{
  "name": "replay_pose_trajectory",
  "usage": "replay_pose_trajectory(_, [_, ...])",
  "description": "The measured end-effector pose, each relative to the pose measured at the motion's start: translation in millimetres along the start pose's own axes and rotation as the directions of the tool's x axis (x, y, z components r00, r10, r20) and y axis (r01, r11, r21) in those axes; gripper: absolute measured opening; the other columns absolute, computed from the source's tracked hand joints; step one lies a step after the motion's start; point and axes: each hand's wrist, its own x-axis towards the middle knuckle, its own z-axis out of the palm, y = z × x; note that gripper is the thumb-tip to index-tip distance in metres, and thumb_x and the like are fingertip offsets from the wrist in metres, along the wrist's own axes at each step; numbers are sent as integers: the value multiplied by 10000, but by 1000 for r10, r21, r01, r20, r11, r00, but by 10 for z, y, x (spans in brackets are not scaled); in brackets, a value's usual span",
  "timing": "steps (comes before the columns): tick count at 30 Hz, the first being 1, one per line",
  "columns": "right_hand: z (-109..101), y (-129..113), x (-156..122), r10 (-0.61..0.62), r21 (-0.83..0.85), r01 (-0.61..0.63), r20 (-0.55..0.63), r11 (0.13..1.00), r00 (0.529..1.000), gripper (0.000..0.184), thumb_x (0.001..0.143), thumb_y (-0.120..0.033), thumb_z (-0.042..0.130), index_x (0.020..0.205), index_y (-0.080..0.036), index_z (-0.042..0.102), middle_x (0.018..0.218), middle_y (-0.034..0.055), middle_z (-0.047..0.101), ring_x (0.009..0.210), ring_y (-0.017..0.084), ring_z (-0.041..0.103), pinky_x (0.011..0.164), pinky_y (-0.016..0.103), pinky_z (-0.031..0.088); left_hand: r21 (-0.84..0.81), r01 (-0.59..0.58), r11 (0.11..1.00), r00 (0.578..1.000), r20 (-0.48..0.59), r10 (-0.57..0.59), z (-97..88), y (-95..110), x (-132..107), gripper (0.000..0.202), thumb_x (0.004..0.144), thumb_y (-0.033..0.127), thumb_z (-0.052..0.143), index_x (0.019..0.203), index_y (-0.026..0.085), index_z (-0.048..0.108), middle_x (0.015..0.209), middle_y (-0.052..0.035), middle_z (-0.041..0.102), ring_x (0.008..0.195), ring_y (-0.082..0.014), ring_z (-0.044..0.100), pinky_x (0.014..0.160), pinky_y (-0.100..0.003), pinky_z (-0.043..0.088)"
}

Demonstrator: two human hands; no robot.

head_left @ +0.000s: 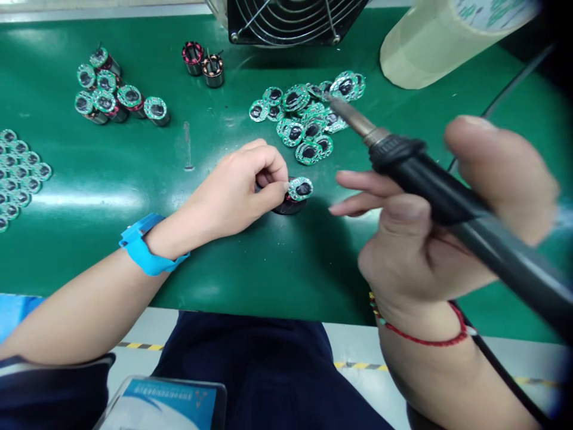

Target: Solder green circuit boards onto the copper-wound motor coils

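A small round green circuit board (300, 189) sits on a motor stator in a low dark round holder (290, 206). At its left edge, my left hand (242, 188) is closed, thumb and forefinger pinched against the board; the fingertips hide part of the stator below. My right hand (416, 245) grips a black soldering iron (447, 197), its forefinger and middle finger stretched out under the handle. The iron's metal tip points up and left, in front of a loose pile of round circuit boards (308, 122), apart from the board in my left hand.
Several stators topped with boards (105, 98) stand at the back left, two bare stators (212, 70) beside them. Rows of boards (20, 173) lie at the far left. A black fan (295, 21) and a large tape roll (416, 48) line the back. The iron's cable runs along the right.
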Motion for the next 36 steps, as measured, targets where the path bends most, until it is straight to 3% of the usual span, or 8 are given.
replay_pose_trajectory(2, [84, -46, 59, -65, 2, 65, -23, 998, 998, 422, 933, -177, 537, 1304, -377, 551, 1208, -9, 634, 863, 157, 731, 713, 285, 618, 8, -11, 1000, 1000, -4, 11, 2, 1, 3, 130, 803, 97, 571, 714, 184, 538, 747, 10, 562, 658, -94, 536, 644, -280, 523])
replay_pose_trajectory(5, [135, -32, 95, -101, -113, 130, 233, 985, 967, 521, 883, -114, 583, 1340, -349, 495, 1165, -12, 688, 1054, 195, 682, 921, 383, 577, 18, -16, 1000, 1000, -3, 16, 1, 3, 7, 137, 783, 70, 562, 705, 181, 538, 744, 12, 553, 661, -91, 529, 635, -267, 512])
replay_pose_trajectory(7, [140, 9, 93, -78, -136, 126, 314, 983, 946, 536, 879, -133, 587, 1355, -341, 455, 1206, -10, 681, 1136, 207, 638, 946, 412, 558, 23, -22, 999, 1000, 2, 22, -8, 0, 4, 140, 778, 60, 560, 709, 179, 539, 752, 13, 551, 665, -90, 526, 639, -264, 507])
replay_pose_trajectory(12, [154, 60, 94, -79, -128, 126, 325, 984, 942, 520, 870, -122, 580, 1345, -295, 458, 1134, -2, 719, 1084, 194, 655, 890, 371, 568, 57, -79, 995, 994, 76, 74, -60, -26, -30, 126, 811, 75, 550, 750, 185, 542, 772, 4, 552, 705, -108, 531, 641, -270, 485])
replay_pose_trajectory(18, [151, 70, 110, -90, -110, 134, 334, 985, 938, 513, 895, -186, 576, 1358, -351, 429, 1139, -7, 709, 1076, 202, 660, 900, 398, 571, 77, -148, 986, 984, 116, 138, -82, -3, -66, 185, 777, 43, 567, 864, 199, 516, 902, -24, 546, 825, -149, 541, 717, -305, 494])
replay_pose_trajectory(23, [130, 63, 98, -113, -120, 157, 311, 980, 944, 530, 896, -211, 570, 1380, -350, 402, 1208, 10, 679, 1128, 217, 635, 923, 415, 555, 43, -187, 981, 978, 102, 182, -46, 42, -60, 121, 835, 88, 561, 799, 201, 538, 851, -26, 553, 875, -168, 544, 756, -328, 491])
replay_pose_trajectory(30, [75, -7, 70, -229, -190, 288, 280, 939, 932, 543, 872, -155, 537, 1356, -362, 405, 1080, -1, 711, 1012, 225, 656, 847, 426, 531, -10, -122, 992, 992, 25, 123, 10, 42, -46, 109, 838, 98, 574, 770, 184, 572, 798, -11, 571, 775, -128, 544, 688, -280, 485])
replay_pose_trajectory(36, [77, -71, 76, -197, -316, 278, 265, 907, 944, 421, 858, -112, 547, 1229, -309, 526, 974, -5, 741, 902, 215, 652, 776, 388, 523, -18, -36, 999, 999, -20, 36, 5, 35, -48, 91, 811, 104, 604, 751, 173, 597, 808, -8, 576, 650, -84, 505, 616, -248, 483])
